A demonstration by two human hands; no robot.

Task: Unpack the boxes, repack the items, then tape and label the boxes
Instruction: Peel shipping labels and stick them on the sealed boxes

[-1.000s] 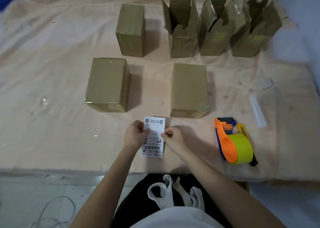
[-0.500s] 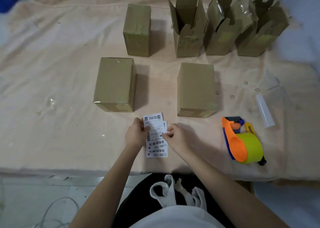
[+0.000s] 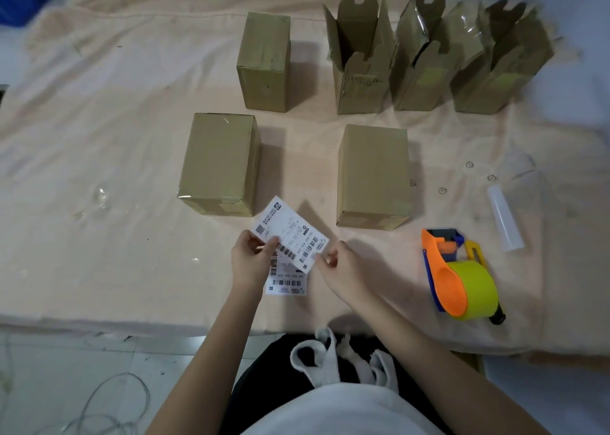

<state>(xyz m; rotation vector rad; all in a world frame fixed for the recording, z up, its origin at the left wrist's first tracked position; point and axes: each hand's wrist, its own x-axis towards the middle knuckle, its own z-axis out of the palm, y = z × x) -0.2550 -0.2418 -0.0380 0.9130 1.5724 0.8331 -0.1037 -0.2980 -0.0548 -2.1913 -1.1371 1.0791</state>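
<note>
My left hand [image 3: 251,259] pinches the left corner of a white shipping label [image 3: 290,233], which is tilted above the table's front. My right hand [image 3: 343,269] pinches the same label at its lower right edge. A second label [image 3: 287,284] shows below it, partly hidden behind my left hand. Three shut cardboard boxes stand on the cloth: one front left [image 3: 219,164], one front right [image 3: 373,174], one behind [image 3: 264,61]. At the back right are three boxes with raised flaps [image 3: 359,61] [image 3: 425,61] [image 3: 501,65].
An orange and yellow tape dispenser [image 3: 462,279] lies to the right of my right hand. A clear plastic strip [image 3: 505,220] lies beyond it. The beige cloth [image 3: 99,137] covers the table, whose front edge is near my body. Cables lie on the floor at the lower left.
The top label has come away from the one under it and turned slantwise to the upper left. My hands have moved slightly apart.
</note>
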